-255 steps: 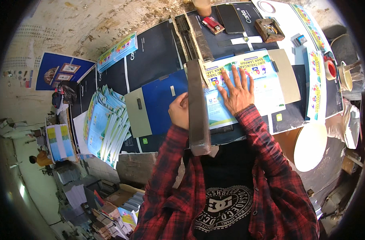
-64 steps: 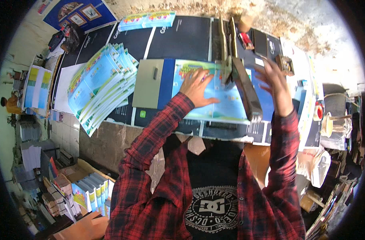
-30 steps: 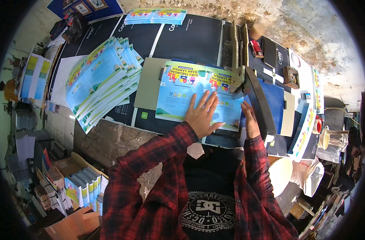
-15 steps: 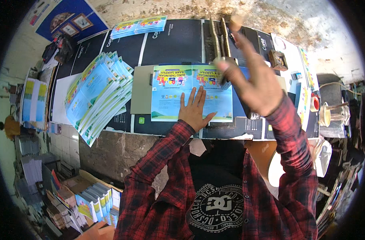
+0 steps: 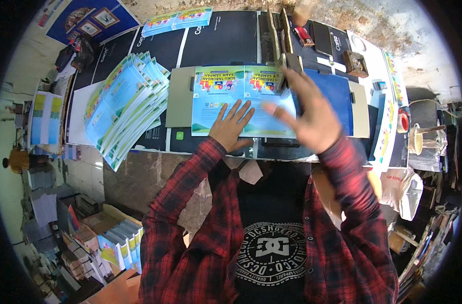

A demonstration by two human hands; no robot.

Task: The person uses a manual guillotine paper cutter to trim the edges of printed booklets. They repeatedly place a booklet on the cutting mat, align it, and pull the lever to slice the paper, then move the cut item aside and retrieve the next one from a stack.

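A printed blue and green cover sheet [image 5: 205,114] lies flat on a grey and dark-blue board [image 5: 179,99]. My left hand [image 5: 231,126] rests on the sheet's lower middle with its fingers spread. Above the sheet's right part is my right hand [image 5: 316,119], its fingers apart and blurred by motion, with nothing seen in it. Just beyond its fingertips stands a dark, block-shaped tool [image 5: 293,63], partly hidden by the hand. A fanned pile of similar printed sheets [image 5: 124,104] lies to the left of the board.
At the far edge sits a stack of printed sheets [image 5: 177,23]. Wooden strips [image 5: 272,38], a red box [image 5: 303,35] and a wooden block [image 5: 355,63] lie at the back right. A tape roll [image 5: 403,120] and a cream mug [image 5: 416,139] stand at the right.
My right hand has moved nearer and away from the dark tool, uncovering more of the board. My left hand has shifted slightly left on the sheet. The whole view has tilted a little.
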